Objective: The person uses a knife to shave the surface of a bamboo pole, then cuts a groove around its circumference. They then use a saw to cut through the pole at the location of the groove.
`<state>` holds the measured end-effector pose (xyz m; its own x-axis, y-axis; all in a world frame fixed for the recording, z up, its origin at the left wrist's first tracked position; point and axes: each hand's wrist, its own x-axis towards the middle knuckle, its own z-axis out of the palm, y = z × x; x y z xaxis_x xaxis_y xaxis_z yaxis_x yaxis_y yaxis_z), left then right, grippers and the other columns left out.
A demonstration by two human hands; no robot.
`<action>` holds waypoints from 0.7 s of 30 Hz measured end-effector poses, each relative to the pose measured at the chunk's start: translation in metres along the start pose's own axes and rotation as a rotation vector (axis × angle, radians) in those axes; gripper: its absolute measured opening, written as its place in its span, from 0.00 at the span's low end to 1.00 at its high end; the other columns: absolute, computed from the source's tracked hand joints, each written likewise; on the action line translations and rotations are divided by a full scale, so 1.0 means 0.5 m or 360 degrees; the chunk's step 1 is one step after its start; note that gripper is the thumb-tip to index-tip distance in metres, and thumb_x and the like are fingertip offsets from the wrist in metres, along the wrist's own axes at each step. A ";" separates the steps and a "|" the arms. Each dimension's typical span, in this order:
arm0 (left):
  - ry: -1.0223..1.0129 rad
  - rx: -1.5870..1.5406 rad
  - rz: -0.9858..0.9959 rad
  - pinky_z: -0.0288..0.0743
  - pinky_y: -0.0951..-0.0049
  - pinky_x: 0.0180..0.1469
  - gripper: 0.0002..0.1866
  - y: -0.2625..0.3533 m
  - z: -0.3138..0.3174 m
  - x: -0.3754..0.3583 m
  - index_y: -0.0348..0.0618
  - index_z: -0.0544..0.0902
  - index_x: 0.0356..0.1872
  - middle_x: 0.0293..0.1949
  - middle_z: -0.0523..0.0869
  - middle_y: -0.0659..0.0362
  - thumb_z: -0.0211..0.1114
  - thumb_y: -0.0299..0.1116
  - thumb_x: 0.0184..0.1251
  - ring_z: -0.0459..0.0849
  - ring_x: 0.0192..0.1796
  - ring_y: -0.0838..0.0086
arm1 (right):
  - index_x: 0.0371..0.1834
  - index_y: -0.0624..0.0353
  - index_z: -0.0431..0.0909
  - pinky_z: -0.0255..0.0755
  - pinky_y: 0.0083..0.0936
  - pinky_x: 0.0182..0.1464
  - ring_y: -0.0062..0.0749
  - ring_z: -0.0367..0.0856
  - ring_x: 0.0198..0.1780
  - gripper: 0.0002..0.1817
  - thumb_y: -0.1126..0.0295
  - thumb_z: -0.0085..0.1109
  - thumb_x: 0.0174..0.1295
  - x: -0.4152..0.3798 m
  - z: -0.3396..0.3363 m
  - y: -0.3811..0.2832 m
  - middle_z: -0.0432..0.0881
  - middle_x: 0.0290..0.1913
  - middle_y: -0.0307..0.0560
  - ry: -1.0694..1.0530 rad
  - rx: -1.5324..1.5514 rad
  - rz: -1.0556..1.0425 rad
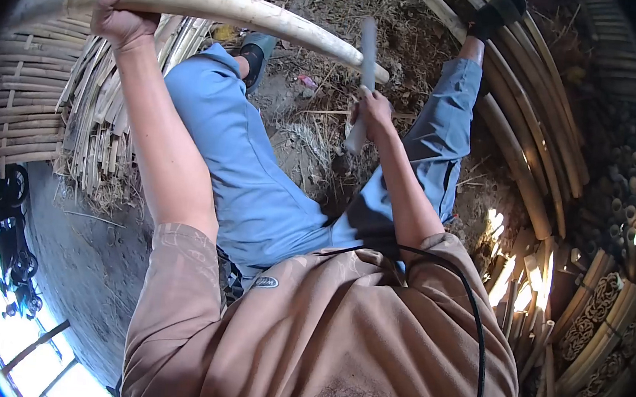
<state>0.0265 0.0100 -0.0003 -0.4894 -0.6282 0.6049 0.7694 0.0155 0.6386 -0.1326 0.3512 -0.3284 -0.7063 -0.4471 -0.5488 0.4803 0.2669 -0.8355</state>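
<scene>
My left hand (127,12) is wrapped round a thick, pale bamboo pole (229,4) at the upper left, thumb on the near side and fingers over the far side. From there the pole slants down to the right, its narrower end lying between my spread legs. Closed in my right hand (373,114) is a knife with a flat grey blade (369,46), blurred along its length. It points away from me and overlaps the pole near its tip. A lighter part of the tool sticks out below my fist.
A bundle of split bamboo strips (104,117) lies left of my legs, beside a slatted bamboo panel (13,100). Several bamboo pieces (519,141) lie by my right foot. Tied bundles (590,316) stand at the lower right. Shavings cover the ground (316,133). A motorcycle (15,246) is at far left.
</scene>
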 end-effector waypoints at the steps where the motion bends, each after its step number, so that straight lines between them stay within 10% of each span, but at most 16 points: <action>1: -0.0036 -0.0004 -0.0035 0.69 0.51 0.63 0.19 0.004 -0.020 0.006 0.53 0.85 0.46 0.40 0.78 0.59 0.67 0.31 0.48 0.77 0.46 0.62 | 0.43 0.55 0.73 0.70 0.29 0.18 0.28 0.75 0.18 0.14 0.56 0.55 0.79 0.022 -0.001 0.021 0.77 0.24 0.40 0.0048 0.0031 0.0086; 9: 0.0193 -0.0851 -0.0015 0.75 0.58 0.53 0.26 -0.090 -0.245 0.073 0.48 0.77 0.51 0.38 0.76 0.57 0.69 0.34 0.45 0.77 0.40 0.63 | 0.45 0.53 0.73 0.71 0.25 0.19 0.23 0.74 0.18 0.14 0.54 0.56 0.79 -0.106 -0.055 -0.072 0.74 0.24 0.37 -0.0652 0.0062 0.0013; 12: -0.0001 0.0131 0.0046 0.79 0.65 0.47 0.26 0.005 0.033 -0.009 0.40 0.74 0.48 0.36 0.76 0.57 0.68 0.33 0.45 0.78 0.37 0.66 | 0.48 0.54 0.72 0.71 0.28 0.18 0.25 0.75 0.18 0.15 0.54 0.57 0.78 -0.006 -0.060 0.028 0.74 0.23 0.38 -0.0228 -0.0106 0.0044; 14: 0.0280 -0.0211 -0.0041 0.79 0.65 0.46 0.23 -0.038 -0.044 0.029 0.39 0.75 0.46 0.35 0.78 0.57 0.67 0.33 0.46 0.79 0.37 0.66 | 0.47 0.57 0.72 0.72 0.29 0.18 0.27 0.75 0.18 0.16 0.55 0.57 0.77 0.060 -0.057 0.093 0.74 0.23 0.39 0.0155 -0.0236 0.0193; 21: 0.0408 0.0347 0.0058 0.82 0.63 0.41 0.14 -0.016 0.075 0.005 0.36 0.80 0.38 0.28 0.83 0.53 0.65 0.34 0.51 0.83 0.32 0.64 | 0.43 0.56 0.72 0.72 0.29 0.18 0.26 0.74 0.17 0.16 0.53 0.56 0.78 -0.100 -0.009 -0.036 0.74 0.23 0.38 -0.0416 -0.0021 -0.0188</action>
<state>0.0036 0.0373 0.0137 -0.3229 -0.7988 0.5075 0.6649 0.1901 0.7223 -0.1083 0.3724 -0.2859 -0.5981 -0.6804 -0.4235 0.3946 0.2099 -0.8945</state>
